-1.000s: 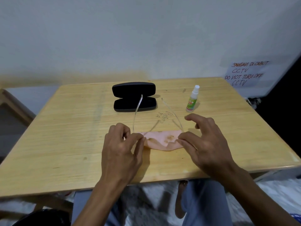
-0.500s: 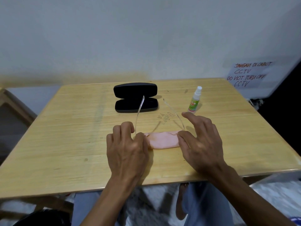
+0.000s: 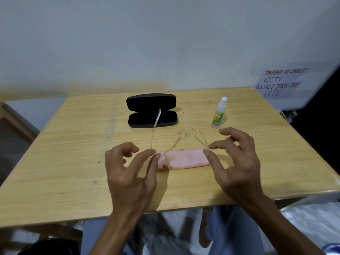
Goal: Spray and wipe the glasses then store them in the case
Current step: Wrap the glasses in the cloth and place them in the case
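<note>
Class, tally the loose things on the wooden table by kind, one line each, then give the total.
Glasses case, black, open: 1
Spray bottle: 1
Pink cloth: 1
Clear-framed glasses: 1
Total: 4

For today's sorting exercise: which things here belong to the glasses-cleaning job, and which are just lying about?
Job: glasses, cloth, spray, case.
Lying about: sign, table scribble.
</note>
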Available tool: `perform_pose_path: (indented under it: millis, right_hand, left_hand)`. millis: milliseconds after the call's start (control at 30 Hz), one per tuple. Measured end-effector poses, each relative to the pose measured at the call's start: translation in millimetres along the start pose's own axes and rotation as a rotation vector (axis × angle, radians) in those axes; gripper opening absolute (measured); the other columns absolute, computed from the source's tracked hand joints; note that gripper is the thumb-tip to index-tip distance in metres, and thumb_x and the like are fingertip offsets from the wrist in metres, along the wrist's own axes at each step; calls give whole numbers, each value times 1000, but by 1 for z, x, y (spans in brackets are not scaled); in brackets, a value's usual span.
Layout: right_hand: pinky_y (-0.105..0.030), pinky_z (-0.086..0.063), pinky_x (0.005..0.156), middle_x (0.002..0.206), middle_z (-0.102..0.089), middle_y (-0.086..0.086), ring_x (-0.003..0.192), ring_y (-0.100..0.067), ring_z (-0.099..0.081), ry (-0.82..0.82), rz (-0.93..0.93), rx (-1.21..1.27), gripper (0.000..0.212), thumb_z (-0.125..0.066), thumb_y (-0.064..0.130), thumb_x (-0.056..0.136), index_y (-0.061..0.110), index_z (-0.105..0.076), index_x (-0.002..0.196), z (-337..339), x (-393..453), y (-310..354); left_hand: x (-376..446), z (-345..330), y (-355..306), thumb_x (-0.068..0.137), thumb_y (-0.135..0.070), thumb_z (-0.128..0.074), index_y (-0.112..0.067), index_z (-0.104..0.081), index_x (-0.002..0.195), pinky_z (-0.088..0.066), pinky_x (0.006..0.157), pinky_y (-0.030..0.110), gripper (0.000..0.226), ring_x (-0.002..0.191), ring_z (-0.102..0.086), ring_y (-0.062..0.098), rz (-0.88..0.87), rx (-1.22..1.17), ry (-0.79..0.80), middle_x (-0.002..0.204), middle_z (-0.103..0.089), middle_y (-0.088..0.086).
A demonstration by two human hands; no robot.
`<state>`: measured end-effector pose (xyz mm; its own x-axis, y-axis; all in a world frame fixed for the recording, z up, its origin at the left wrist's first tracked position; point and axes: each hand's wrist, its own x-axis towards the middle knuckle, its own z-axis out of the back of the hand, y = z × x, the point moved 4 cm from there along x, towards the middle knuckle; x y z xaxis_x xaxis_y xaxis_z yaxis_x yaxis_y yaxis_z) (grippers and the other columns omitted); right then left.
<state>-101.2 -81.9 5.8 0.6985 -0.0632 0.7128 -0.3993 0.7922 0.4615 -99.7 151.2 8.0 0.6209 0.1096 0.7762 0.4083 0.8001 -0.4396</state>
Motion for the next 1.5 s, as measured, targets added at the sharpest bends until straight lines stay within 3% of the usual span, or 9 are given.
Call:
perform_pose_path:
  millis: [167, 400, 567, 700, 800, 1033, 1167, 1267, 1500]
  right_hand:
    - [-19, -42, 89, 118, -61, 5, 113, -16, -54, 196, -235, 141, 28, -74, 38, 86, 23, -76, 109, -3, 2, -21]
    - [-8, -38, 85, 102, -66, 14, 104, -12, -57, 229, -326, 192, 20, -68, 42, 84, 34, -76, 100, -12, 2, -28]
    - [-7, -35, 86, 104, -63, 10, 103, -12, -50, 294, -252, 134, 11, -74, 29, 86, 27, -79, 95, -12, 10, -25]
    - [-35, -41, 83, 111, -60, 11, 98, -8, -43, 436, -80, -10, 8, -73, 31, 88, 28, -80, 91, -21, 12, -17]
    - [-37, -34, 79, 116, -61, 9, 97, -10, -43, 499, 23, -113, 11, -69, 35, 89, 32, -79, 91, -26, 10, -12]
    - [-28, -41, 83, 115, -57, 14, 98, -6, -42, 475, -135, 32, 10, -77, 34, 85, 31, -81, 94, -25, 8, -21]
    - [-23, -44, 89, 111, -59, 15, 109, -9, -55, 358, -311, 140, 19, -86, 34, 73, 29, -78, 90, -14, 1, -30]
    - [-20, -45, 78, 107, -61, 16, 102, -1, -58, 291, -404, 140, 26, -90, 38, 65, 32, -71, 81, -2, -3, -36]
    - [-6, -29, 88, 123, -48, 18, 116, -1, -43, 501, -308, 45, 40, -83, 41, 75, 37, -70, 112, 4, 5, -41]
  left_hand:
    - [4, -1, 22, 80, -47, -71, -30, -75, 101, -42, 72, 30, 28, 86, -52, 13, 269, -93, 271, 83, -60, -12]
    - [8, -7, 21, 79, -28, -79, -28, -79, 88, -42, 70, 14, 9, 82, -64, 6, 418, -205, 319, 75, -60, -29]
    - [12, -8, 11, 80, -23, -79, -25, -80, 82, -44, 71, 23, 3, 77, -59, -1, 325, -166, 355, 71, -52, -35]
    - [16, -9, 5, 79, -18, -81, -22, -80, 81, -53, 75, 43, 5, 75, -63, 14, 231, -130, 369, 71, -47, -37]
    - [16, -10, 5, 78, -18, -81, -21, -80, 80, -52, 76, 56, 4, 76, -66, 21, 207, -117, 377, 71, -48, -36]
    - [15, -19, 6, 80, -29, -78, -25, -79, 82, -39, 79, 39, 4, 79, -59, 18, 99, -16, 430, 75, -72, -15]
    - [15, -27, -2, 84, -35, -70, -31, -78, 79, -25, 74, 33, 10, 80, -57, 17, -26, 111, 520, 74, -71, -13]
    - [15, -33, -5, 82, -39, -66, -33, -79, 78, -25, 72, 33, 14, 77, -57, 19, -67, 148, 568, 72, -68, -13]
    - [13, -34, 3, 84, -48, -67, -35, -77, 101, -28, 77, 31, 23, 86, -50, 14, -8, 86, 636, 83, -61, -15]
